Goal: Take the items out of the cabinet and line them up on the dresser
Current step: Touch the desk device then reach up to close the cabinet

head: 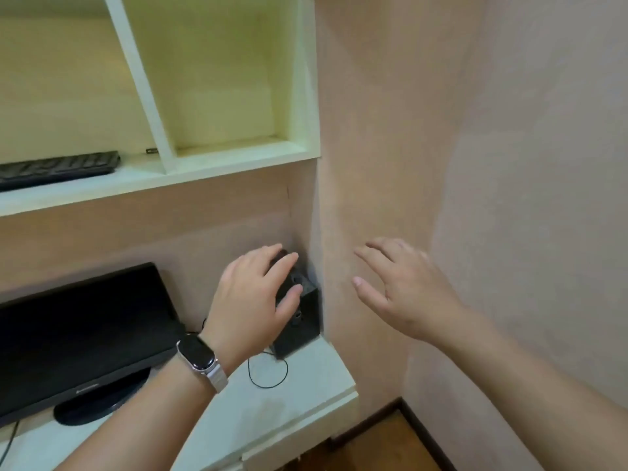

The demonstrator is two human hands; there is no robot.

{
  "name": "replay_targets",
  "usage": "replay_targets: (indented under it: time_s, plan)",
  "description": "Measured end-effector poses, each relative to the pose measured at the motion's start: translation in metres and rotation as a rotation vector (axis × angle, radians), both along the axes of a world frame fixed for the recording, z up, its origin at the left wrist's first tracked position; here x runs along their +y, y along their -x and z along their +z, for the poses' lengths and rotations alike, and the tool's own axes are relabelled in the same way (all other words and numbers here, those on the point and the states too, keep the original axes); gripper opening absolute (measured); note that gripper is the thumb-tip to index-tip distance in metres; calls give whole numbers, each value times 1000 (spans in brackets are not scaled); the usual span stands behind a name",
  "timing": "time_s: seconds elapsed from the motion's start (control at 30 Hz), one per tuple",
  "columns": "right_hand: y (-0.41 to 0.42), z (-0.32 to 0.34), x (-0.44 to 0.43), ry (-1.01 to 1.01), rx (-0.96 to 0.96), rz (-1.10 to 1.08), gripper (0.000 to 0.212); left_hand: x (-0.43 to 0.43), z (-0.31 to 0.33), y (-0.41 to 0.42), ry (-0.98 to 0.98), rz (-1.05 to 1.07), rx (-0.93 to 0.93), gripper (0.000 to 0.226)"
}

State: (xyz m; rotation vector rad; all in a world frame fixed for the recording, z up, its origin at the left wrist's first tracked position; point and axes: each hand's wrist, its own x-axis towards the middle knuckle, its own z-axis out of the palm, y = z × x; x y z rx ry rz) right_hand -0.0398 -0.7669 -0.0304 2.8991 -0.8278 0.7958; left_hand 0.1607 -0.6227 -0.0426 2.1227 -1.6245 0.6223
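A small black speaker (299,321) is being set upright in the back right corner of the white dresser (306,396), at about two o'clock from the dark monitor (78,334). It is probably being pushed against the wall (390,130) so that the row can begin at the far end and space is being left for the other things. Its thin black cord (268,375) is lying in a loop on the dresser top at six o'clock from it.

The left hand (251,300) is being laid over the speaker's top and front, with the fingers (289,297) curled loosely round the upper edge; a light hold or a steadying touch is being kept, though whether any weight is being carried cannot be told. A watch (198,358) is being worn on that wrist.

The right hand (401,287) is being held in the air at three o'clock from the speaker, apart from it, with fingers spread and nothing in it.

In the cabinet (238,154) above, at eleven o'clock from the speaker, a black keyboard (57,168) is lying on the shelf, with a small dark object (152,150) just beside it, too small to name. The right-hand compartment is showing nothing inside. By this, the task is being judged as only partly done.
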Motion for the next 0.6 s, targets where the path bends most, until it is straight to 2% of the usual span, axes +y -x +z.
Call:
replay_targets:
  time_s: [0.27,0.47,0.6]
  plan:
    - [-41,69,-97,138,-184,105,55,-71,79,-42,110,113,-112,51]
    - [-72,136,-129,145,-406,153,64,-97,139,-83,276,99,-213,48]
    - [-80,189,-137,50,-632,177,73,-109,182,-113,354,76,-314,49]
